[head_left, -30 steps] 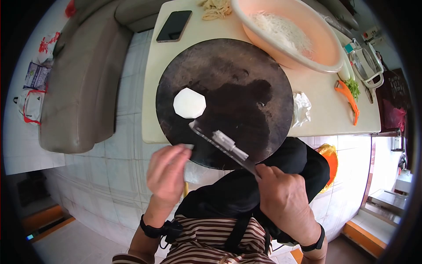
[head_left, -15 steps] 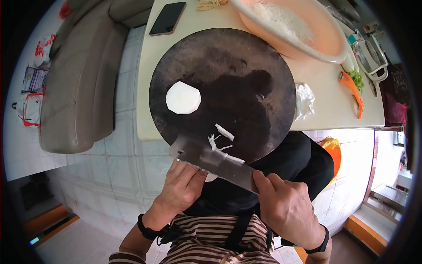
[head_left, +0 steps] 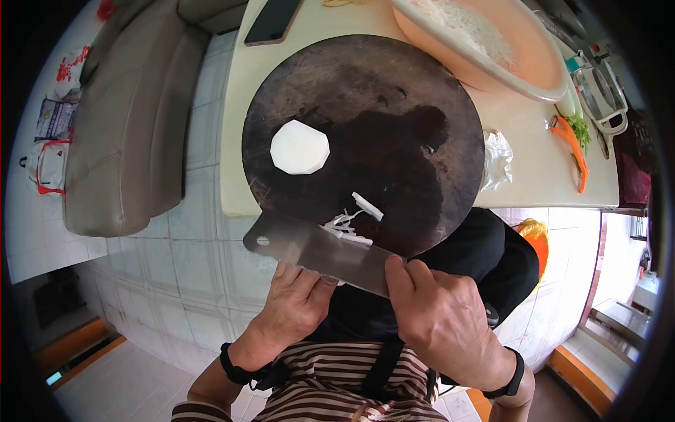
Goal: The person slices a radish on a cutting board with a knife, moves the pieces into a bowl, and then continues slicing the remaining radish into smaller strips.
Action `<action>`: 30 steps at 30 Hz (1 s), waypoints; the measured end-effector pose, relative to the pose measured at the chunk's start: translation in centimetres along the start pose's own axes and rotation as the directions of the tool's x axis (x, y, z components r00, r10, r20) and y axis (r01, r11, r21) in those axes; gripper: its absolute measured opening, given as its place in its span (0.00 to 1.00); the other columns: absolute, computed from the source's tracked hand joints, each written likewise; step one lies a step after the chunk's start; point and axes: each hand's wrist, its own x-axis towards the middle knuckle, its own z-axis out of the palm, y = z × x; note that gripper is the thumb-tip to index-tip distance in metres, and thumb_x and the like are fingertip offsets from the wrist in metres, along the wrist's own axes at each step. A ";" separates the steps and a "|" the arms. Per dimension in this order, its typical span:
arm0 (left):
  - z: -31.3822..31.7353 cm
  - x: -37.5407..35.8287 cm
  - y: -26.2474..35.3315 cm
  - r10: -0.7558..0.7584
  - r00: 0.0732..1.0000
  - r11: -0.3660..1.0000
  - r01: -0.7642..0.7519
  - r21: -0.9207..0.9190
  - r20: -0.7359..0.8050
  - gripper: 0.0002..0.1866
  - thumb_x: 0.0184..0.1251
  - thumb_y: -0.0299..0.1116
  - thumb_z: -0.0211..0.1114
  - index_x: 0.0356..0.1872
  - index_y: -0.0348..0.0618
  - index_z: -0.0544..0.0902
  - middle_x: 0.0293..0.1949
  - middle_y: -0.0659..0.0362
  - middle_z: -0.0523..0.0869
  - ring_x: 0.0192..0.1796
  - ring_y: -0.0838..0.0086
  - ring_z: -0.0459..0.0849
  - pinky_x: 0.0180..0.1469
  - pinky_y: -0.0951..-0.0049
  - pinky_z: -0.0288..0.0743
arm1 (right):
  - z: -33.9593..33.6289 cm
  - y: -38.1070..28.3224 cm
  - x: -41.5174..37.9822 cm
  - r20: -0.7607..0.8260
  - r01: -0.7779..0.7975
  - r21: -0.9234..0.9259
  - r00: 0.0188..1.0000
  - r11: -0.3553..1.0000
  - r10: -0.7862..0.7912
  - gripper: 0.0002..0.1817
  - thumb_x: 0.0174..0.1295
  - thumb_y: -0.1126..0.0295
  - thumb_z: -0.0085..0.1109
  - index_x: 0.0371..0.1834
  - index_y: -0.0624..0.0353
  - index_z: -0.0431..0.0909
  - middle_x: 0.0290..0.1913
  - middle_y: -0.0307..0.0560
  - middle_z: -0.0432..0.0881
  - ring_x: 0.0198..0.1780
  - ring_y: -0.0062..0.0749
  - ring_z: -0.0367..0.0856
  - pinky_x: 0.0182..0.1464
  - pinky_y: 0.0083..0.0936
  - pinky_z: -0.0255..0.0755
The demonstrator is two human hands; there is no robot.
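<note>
My right hand (head_left: 446, 320) is closed round the handle end of a wide cleaver (head_left: 320, 257), whose blade reaches left over the near edge of a round dark chopping board (head_left: 394, 77). My left hand (head_left: 295, 306) is closed just below the blade; a small white piece shows beside its fingers, mostly hidden by the cleaver. On the board's left side lies a flat, many-sided white slice (head_left: 300, 148). Thin white strips (head_left: 344, 226) lie behind the blade, and a short white stick (head_left: 368, 207) rests near them.
A large orange basin (head_left: 485, 49) of white shreds stands at the table's back right. A phone (head_left: 274, 21) lies back left. Crumpled foil (head_left: 497, 160), an orange peeler (head_left: 571, 151) and greens (head_left: 579, 131) are on the right. A grey sofa (head_left: 133, 119) stands left.
The cleaver and my right hand have shifted left and slightly up in view. Strips by the blade lie differently. The board and table appear slightly shifted in view.
</note>
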 end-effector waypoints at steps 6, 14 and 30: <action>0.2 -0.2 -0.1 -0.014 1.000 1.000 0.014 -0.003 -0.015 0.09 0.53 0.19 0.69 0.38 0.34 0.86 0.47 0.52 0.83 0.56 0.53 0.79 0.58 0.52 0.72 | -0.8 -0.2 -0.9 0.004 -0.089 0.149 0.996 0.985 0.089 0.20 0.51 0.81 0.60 0.50 0.71 0.75 0.26 0.46 0.72 0.23 0.37 0.80 0.24 0.30 0.71; 0.0 -0.2 -0.3 0.007 1.000 0.999 -0.007 -0.035 0.003 0.11 0.53 0.21 0.70 0.39 0.34 0.86 0.48 0.52 0.83 0.56 0.54 0.79 0.61 0.49 0.71 | -0.4 -0.9 -0.3 0.012 -0.092 0.113 0.996 0.989 0.091 0.20 0.51 0.82 0.60 0.50 0.71 0.75 0.27 0.47 0.73 0.23 0.39 0.80 0.23 0.31 0.71; 0.2 -0.4 -0.3 0.005 1.000 0.998 -0.006 -0.061 -0.015 0.11 0.55 0.19 0.68 0.40 0.31 0.85 0.47 0.51 0.83 0.52 0.54 0.80 0.56 0.52 0.73 | 0.0 -1.8 -0.8 0.010 -0.153 0.137 0.988 0.979 0.153 0.24 0.48 0.82 0.60 0.53 0.71 0.74 0.28 0.47 0.74 0.24 0.39 0.80 0.24 0.31 0.71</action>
